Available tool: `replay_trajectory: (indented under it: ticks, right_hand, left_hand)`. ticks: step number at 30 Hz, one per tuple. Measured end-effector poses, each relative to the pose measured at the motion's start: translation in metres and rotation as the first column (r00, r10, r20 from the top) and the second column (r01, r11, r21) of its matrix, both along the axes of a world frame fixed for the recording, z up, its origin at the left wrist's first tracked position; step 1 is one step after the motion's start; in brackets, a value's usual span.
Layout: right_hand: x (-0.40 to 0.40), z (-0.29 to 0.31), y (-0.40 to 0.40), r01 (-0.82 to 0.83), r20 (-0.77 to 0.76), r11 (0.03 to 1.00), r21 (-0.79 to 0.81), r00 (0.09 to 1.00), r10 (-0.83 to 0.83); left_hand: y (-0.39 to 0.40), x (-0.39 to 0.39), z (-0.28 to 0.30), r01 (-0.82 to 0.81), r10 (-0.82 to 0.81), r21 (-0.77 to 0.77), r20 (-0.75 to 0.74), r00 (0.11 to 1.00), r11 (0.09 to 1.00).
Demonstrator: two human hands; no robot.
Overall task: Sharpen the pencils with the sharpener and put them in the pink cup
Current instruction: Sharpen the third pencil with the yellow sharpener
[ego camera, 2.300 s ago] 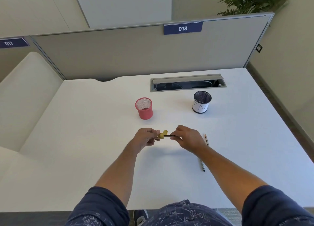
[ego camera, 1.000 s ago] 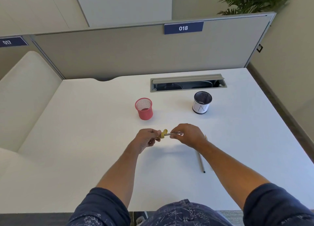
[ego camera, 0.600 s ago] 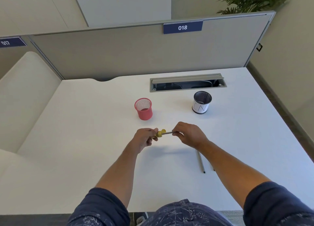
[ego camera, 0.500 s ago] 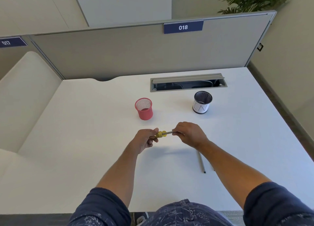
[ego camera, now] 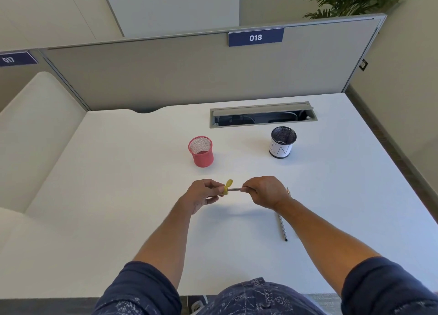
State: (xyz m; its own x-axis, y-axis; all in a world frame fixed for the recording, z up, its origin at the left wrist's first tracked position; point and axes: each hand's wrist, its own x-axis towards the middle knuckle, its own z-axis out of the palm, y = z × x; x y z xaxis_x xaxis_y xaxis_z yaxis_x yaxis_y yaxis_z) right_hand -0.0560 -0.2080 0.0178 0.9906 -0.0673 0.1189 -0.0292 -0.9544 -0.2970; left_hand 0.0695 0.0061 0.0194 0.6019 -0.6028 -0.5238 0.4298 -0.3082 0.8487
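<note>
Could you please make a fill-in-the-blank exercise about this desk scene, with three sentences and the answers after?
1. The left hand holds a sharpener whose colour is ____.
2. The right hand holds one pencil, while another pencil lies on the ____.
3. The black mesh cup stands to the ____ of the pink cup, as the person sees it.

Missing words: yellow; desk; right
</note>
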Motion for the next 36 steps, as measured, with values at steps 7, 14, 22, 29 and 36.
replay_trajectory:
  ticks: [7,14,22,29,36]
  right_hand:
    - [0.001,0.012,-0.004,0.242,-0.419,0.837,0.492,0.908,-0.017]
    - [-0.001,0.012,-0.009,0.225,-0.445,0.745,0.627,0.889,0.106]
    - [-0.003,-0.001,0.006,0.024,0.022,0.991,0.130,0.999,-0.027]
    - [0.000,-0.014,0.007,-0.114,0.331,0.989,-0.094,0.933,0.139]
    - [0.000,-0.007,0.008,-0.037,0.108,0.998,-0.058,0.993,0.043]
  left_hand:
    - [-0.002,-0.004,0.000,0.012,-0.015,0.058,0.046,0.999,0.998]
    - [-0.004,-0.007,0.000,0.050,-0.054,0.088,0.042,0.998,0.995]
    - [-0.009,-0.008,0.004,-0.029,0.031,0.074,-0.028,0.999,0.997]
    - [-0.007,-0.008,0.005,-0.075,0.082,0.094,-0.074,0.994,0.993]
    - [-0.005,-0.008,0.002,-0.010,0.013,0.066,-0.040,0.999,0.998]
